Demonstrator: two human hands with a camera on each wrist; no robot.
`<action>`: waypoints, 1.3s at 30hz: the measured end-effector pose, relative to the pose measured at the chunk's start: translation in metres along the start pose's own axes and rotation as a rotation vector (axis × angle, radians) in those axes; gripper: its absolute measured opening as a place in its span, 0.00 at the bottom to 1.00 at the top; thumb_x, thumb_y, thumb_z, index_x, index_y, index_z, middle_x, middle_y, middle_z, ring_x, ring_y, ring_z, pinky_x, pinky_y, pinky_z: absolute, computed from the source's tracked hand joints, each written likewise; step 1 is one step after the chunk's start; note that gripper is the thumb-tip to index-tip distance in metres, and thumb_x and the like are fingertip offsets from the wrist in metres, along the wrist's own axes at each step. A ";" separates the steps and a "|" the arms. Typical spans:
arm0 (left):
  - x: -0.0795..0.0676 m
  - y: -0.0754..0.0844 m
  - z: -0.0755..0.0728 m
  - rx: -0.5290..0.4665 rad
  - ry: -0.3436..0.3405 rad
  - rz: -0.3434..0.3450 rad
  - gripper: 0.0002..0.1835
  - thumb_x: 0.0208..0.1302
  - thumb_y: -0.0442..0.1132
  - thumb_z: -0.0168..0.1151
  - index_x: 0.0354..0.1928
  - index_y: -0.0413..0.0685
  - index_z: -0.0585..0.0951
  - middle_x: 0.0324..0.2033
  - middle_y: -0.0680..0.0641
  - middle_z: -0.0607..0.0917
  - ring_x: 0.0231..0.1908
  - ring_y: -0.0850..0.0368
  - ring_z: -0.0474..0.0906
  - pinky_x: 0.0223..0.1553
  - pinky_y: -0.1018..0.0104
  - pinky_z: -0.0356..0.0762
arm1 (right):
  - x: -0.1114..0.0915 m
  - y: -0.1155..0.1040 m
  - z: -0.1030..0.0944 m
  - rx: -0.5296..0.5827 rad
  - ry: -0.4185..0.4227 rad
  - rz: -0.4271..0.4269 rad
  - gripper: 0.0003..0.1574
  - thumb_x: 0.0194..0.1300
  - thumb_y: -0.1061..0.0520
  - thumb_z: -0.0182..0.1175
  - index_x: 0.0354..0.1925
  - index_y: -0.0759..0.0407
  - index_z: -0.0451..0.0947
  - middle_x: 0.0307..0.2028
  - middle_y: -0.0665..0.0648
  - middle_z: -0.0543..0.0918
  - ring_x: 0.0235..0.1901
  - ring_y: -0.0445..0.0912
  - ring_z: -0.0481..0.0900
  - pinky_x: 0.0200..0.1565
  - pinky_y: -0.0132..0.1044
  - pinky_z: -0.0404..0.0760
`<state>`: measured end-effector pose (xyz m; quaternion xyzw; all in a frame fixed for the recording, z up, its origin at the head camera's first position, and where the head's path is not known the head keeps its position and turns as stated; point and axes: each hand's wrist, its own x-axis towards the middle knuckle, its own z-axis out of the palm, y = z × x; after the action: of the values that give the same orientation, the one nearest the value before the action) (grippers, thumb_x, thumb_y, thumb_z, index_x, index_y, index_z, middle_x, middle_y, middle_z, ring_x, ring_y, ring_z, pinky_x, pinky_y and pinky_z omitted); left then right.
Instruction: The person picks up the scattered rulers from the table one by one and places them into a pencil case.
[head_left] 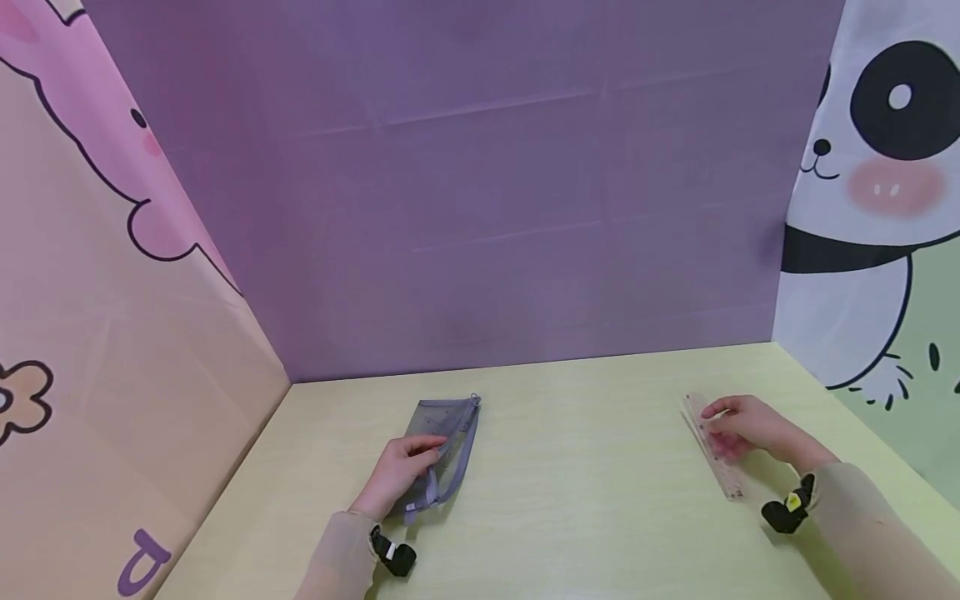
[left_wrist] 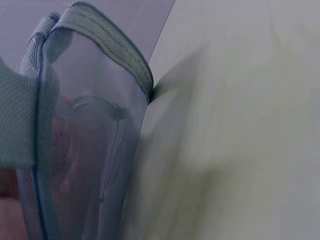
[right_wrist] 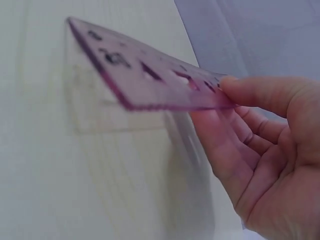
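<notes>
A grey-blue mesh zip pouch [head_left: 433, 418] is in my left hand [head_left: 397, 473], at the left of the table. The thumb and fingers grip its side, and some of them show through the mesh [left_wrist: 90, 75] in the left wrist view. Its edge comes right down at the tabletop there. Over on the right, my right hand [head_left: 757, 432] pinches a clear pink ruler [right_wrist: 125, 67] with cut-out shapes between thumb and fingers. The ruler tilts above the table in the right wrist view, its faint reflection or shadow below it.
The pale wood-look table [head_left: 570, 467] ends at a purple backdrop [head_left: 480, 208]. Printed cartoon panels stand at left and right. Each wrist wears a small black camera, the left one [head_left: 397, 558] near the pouch's lower end.
</notes>
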<state>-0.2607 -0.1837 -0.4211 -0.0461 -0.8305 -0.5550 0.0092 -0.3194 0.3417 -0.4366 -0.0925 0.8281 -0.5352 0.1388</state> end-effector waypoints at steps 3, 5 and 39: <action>0.004 -0.006 0.000 0.001 0.003 -0.001 0.15 0.65 0.30 0.57 0.52 0.35 0.82 0.48 0.39 0.83 0.36 0.52 0.75 0.40 0.57 0.75 | 0.003 0.002 -0.001 0.027 0.027 0.003 0.19 0.67 0.63 0.54 0.49 0.79 0.68 0.28 0.56 0.82 0.25 0.45 0.82 0.30 0.40 0.82; 0.009 -0.015 0.000 0.000 0.005 -0.005 0.15 0.65 0.31 0.58 0.52 0.36 0.82 0.49 0.40 0.83 0.37 0.53 0.76 0.39 0.59 0.75 | 0.004 0.003 -0.001 0.052 0.041 0.008 0.19 0.68 0.63 0.55 0.50 0.79 0.68 0.29 0.55 0.82 0.26 0.45 0.81 0.31 0.40 0.82; 0.018 -0.033 -0.002 0.002 -0.019 -0.002 0.15 0.65 0.35 0.60 0.52 0.41 0.83 0.49 0.44 0.84 0.39 0.56 0.76 0.39 0.65 0.75 | 0.013 -0.005 0.014 0.164 0.050 -0.006 0.17 0.69 0.62 0.55 0.50 0.74 0.69 0.31 0.52 0.80 0.26 0.42 0.79 0.32 0.38 0.81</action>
<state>-0.2812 -0.1971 -0.4494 -0.0505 -0.8311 -0.5539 0.0005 -0.3267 0.3237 -0.4391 -0.0701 0.7845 -0.6036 0.1238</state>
